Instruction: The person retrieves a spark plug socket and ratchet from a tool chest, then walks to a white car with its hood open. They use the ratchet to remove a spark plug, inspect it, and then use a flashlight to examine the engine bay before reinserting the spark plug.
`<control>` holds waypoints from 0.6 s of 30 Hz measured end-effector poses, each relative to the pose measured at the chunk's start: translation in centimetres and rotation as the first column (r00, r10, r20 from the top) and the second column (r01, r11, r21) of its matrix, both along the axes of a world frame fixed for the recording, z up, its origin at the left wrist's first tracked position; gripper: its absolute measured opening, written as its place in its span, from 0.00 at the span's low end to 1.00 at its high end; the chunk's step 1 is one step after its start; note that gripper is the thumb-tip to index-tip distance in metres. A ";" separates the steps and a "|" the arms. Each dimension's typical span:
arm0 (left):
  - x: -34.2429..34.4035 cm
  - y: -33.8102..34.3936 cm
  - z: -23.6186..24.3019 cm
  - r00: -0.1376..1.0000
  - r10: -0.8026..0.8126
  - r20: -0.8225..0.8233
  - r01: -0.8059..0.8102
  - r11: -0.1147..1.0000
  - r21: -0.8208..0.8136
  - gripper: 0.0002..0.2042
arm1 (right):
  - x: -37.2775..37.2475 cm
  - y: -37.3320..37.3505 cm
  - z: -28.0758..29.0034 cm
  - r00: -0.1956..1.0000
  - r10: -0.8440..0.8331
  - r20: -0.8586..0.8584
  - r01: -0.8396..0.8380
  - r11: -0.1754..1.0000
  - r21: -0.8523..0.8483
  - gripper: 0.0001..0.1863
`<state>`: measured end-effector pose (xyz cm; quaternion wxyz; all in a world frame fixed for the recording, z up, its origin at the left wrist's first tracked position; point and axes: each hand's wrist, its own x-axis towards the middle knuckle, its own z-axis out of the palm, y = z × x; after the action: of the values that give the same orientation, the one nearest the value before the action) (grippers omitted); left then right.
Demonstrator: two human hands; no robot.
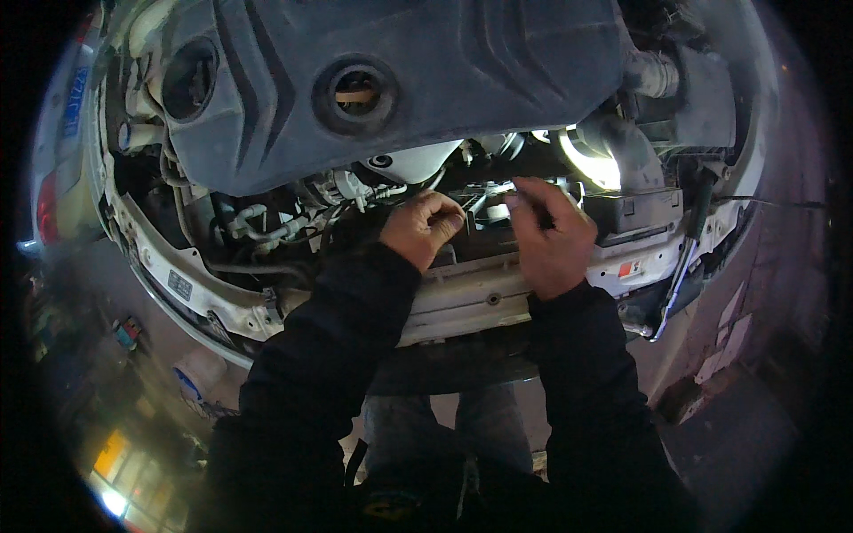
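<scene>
Both hands are over the front of an open engine bay, just behind the pale front crossmember (471, 298). My left hand (421, 229) is closed, thumb against curled fingers. Anything in that pinch is too small to make out. To its right, my right hand (558, 238) is curled with the fingertips pointing inward, and a small bright patch shows beside them. Whether it holds something I cannot make out. Between the hands lies a lit gap with metal parts (484, 197). The dark plastic engine cover (418, 67) spans the bay beyond them.
A ratchet-like long metal tool (677, 280) leans at the bay's right edge. A black box (635, 211) and ribbed air hose (653, 73) sit right of the engine. A bright lamp glow (593, 164) is beside the hose. Another car (64, 178) stands at left; a white bucket (197, 373) is on the floor.
</scene>
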<state>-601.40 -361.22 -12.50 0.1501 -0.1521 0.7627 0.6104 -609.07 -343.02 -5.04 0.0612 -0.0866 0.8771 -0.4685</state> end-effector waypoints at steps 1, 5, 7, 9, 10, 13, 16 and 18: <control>0.1 -0.2 -0.2 0.998 0.066 0.023 -0.065 0.998 -0.021 0.07 | -0.1 0.0 0.6 0.998 -0.050 -0.032 0.049 0.999 -0.021 0.09; 0.2 -1.4 -1.3 0.956 0.287 0.059 -0.276 0.949 -0.156 0.10 | -2.0 0.3 3.4 0.960 -0.277 -0.031 0.266 0.942 -0.204 0.08; 0.2 -2.2 -2.0 0.921 0.362 0.144 -0.332 0.923 -0.197 0.11 | -2.0 1.4 5.4 0.941 -0.339 0.013 0.319 0.870 -0.375 0.12; 0.2 -2.6 -2.8 0.921 0.367 0.130 -0.339 0.920 -0.196 0.11 | -0.6 2.9 7.3 0.958 -0.287 -0.021 0.233 0.815 -0.530 0.16; 0.2 -2.7 -3.1 0.931 0.350 0.102 -0.328 0.926 -0.187 0.11 | 0.2 3.7 7.9 0.966 -0.257 -0.034 0.183 0.768 -0.614 0.17; 0.3 -2.7 -3.9 0.938 0.303 0.169 -0.250 0.928 -0.275 0.11 | 2.1 6.6 8.6 0.974 -0.190 0.125 0.224 0.697 -0.681 0.22; 0.2 -2.8 -4.8 0.952 0.275 0.132 -0.213 0.910 -0.356 0.15 | 2.1 9.9 8.7 0.951 -0.139 0.276 0.300 0.627 -0.719 0.24; 0.6 -2.9 -5.5 0.950 0.256 0.179 -0.159 0.889 -0.429 0.17 | 2.8 11.4 9.1 0.905 -0.186 0.383 0.417 0.566 -0.711 0.21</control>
<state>-600.78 -364.12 -18.01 0.1359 -0.3311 0.8298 0.4281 -606.25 -331.63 4.07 0.0525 0.1113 0.5712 -0.8115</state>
